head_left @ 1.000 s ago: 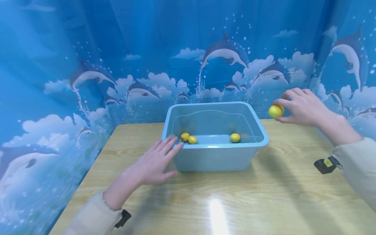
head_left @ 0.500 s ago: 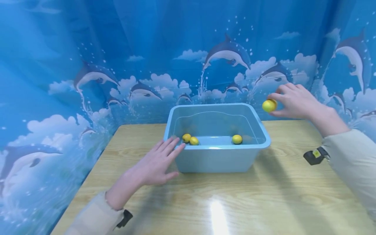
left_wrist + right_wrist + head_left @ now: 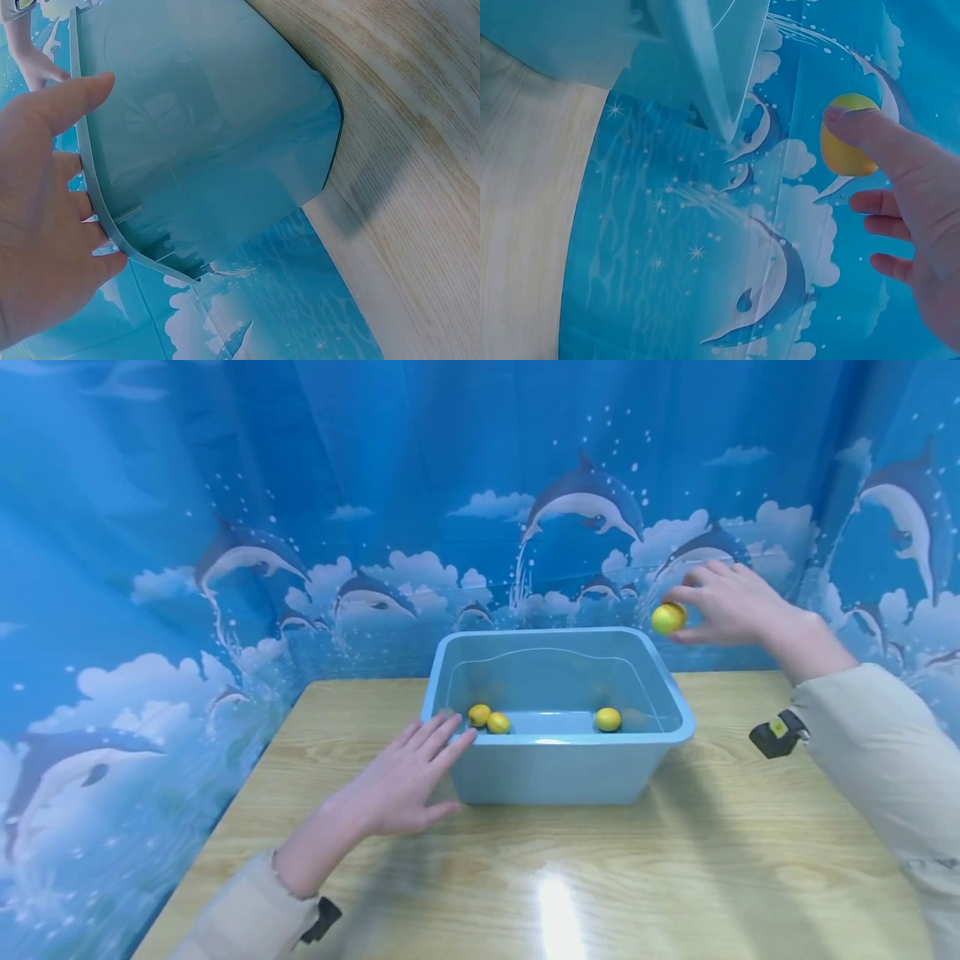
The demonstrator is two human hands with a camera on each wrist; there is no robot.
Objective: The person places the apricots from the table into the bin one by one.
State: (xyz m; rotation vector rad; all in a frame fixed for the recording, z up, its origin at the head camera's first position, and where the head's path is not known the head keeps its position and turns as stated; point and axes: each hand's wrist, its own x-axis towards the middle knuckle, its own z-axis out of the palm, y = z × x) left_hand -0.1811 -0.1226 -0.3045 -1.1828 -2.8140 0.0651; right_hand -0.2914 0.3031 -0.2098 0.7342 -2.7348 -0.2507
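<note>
A light blue plastic bin stands on the wooden table, with three small yellow lemons inside. Two lemons lie together at its left end, and a single lemon lies toward the right. My left hand is spread flat with straight fingers, its fingertips right at the bin's near left rim. In the left wrist view its thumb reaches across the bin's outer wall. My right hand pinches another yellow lemon between thumb and fingers, raised above and just right of the bin's far right corner.
The wooden table extends in front of the bin and to both sides. A blue curtain printed with dolphins and clouds hangs behind the table and along its left side. Black straps show at the sleeves.
My right hand has moved left and slightly up with the lemon, closer to the bin's right rim. My left hand keeps its place at the rim; the view has shifted a little.
</note>
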